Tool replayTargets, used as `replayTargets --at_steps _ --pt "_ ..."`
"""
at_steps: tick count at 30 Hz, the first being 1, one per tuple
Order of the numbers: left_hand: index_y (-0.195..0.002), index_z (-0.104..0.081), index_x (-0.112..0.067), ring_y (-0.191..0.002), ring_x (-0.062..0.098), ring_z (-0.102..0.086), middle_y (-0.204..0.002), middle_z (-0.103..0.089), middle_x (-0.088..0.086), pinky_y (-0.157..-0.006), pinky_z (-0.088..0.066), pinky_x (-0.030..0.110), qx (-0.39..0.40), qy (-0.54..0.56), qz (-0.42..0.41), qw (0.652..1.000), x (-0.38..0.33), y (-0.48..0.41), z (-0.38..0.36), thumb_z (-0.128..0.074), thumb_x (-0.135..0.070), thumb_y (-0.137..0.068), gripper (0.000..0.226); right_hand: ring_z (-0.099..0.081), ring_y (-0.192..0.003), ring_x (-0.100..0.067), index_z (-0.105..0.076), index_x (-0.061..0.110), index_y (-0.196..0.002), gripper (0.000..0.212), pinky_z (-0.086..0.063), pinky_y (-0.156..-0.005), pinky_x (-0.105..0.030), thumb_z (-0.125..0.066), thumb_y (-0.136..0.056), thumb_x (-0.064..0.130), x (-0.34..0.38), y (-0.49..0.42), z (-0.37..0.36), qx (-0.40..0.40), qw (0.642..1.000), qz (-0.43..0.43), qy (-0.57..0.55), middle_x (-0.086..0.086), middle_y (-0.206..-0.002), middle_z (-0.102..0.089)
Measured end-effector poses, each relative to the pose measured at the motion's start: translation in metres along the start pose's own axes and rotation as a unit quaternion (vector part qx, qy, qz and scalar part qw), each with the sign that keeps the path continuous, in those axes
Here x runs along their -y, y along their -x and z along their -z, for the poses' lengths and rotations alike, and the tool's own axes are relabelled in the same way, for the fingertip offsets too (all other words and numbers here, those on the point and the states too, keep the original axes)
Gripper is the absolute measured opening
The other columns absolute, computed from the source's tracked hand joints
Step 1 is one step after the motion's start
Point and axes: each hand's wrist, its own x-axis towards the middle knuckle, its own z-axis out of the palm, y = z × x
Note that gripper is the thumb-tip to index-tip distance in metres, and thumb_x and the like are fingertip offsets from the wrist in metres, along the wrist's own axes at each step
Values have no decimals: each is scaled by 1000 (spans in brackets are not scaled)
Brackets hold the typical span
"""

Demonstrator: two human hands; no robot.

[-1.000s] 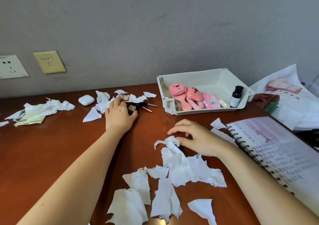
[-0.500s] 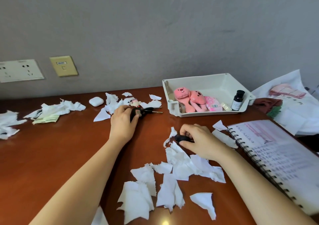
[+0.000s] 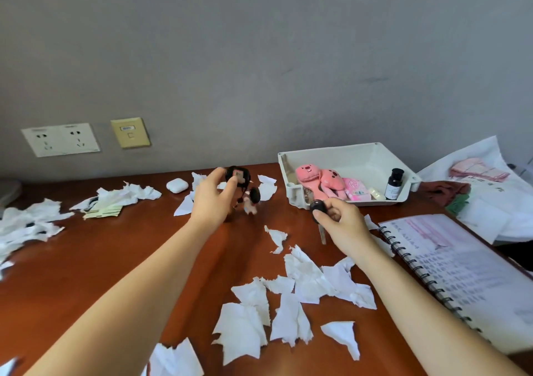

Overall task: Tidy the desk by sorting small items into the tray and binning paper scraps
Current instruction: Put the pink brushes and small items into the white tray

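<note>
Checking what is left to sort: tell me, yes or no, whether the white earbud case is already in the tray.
No, the white earbud case lies on the desk, well left of the tray.

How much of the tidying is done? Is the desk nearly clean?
Not nearly. Done: the pink plush toys and the small dark bottle lie in the tray. In hand: the left hand holds a black key bunch, and the right hand pinches a black-headed key. Left: the white earbud case and all the torn paper scraps on the desk.
</note>
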Motion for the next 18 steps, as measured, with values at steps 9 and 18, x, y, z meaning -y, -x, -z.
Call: replayTargets --at_steps 9,18 --pt "-94 -54 -5 -69 23 -73 -98 -68 15 -70 -60 36 83 70 -43 993 -63 -28 8 -46 -28 -94 24 -52 -68 -14 -64 11 -82 8 -39 -62 -24 -60 -89 14 40 -27 27 -14 999 35 19 -3 -72 -61" --pt "-80 -46 -12 -56 14 -70 -98 -67 15 -53 -57 24 150 205 -42 966 -141 -74 -35 -43 -16 -99 19 -56 -69 -18 -57 25 -66 25 -45 -72 -29 -61 -86 12 54 -86 82 -91 995 5 33 2 -66 -62"
